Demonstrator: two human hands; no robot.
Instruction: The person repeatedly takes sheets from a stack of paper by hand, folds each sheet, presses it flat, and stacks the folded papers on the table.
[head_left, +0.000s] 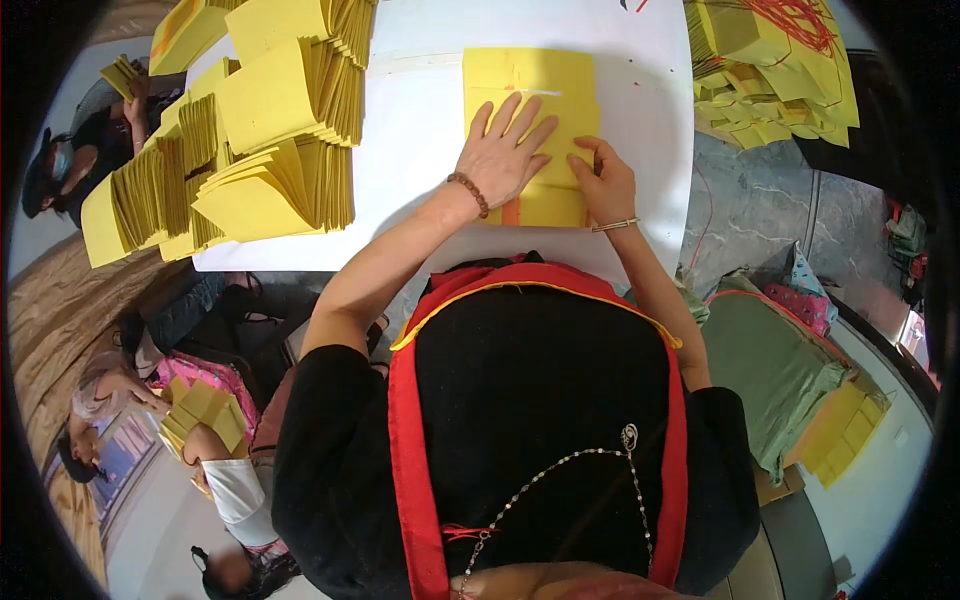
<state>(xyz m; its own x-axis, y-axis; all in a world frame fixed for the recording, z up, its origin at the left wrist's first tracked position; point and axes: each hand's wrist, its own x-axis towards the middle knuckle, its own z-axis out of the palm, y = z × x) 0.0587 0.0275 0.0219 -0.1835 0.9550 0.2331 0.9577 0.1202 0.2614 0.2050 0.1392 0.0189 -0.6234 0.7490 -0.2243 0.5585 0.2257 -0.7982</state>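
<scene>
A folded yellow paper piece with creases and orange marks lies on the white table in front of me. My left hand is spread flat over its middle, fingers apart and pointing away from me, a beaded bracelet on the wrist. At the paper's right edge, my right hand is curled with thumb and forefinger close together on that edge. A narrow bangle circles the right wrist. Whether the paper is a single sheet or several layers cannot be made out, and part of it is hidden beneath my hands.
Stacks of folded yellow paper fill the table's left side. More yellow bundles with red cords lie at the far right. A green cloth-covered pile stands on the right. Other people handle yellow paper on the left.
</scene>
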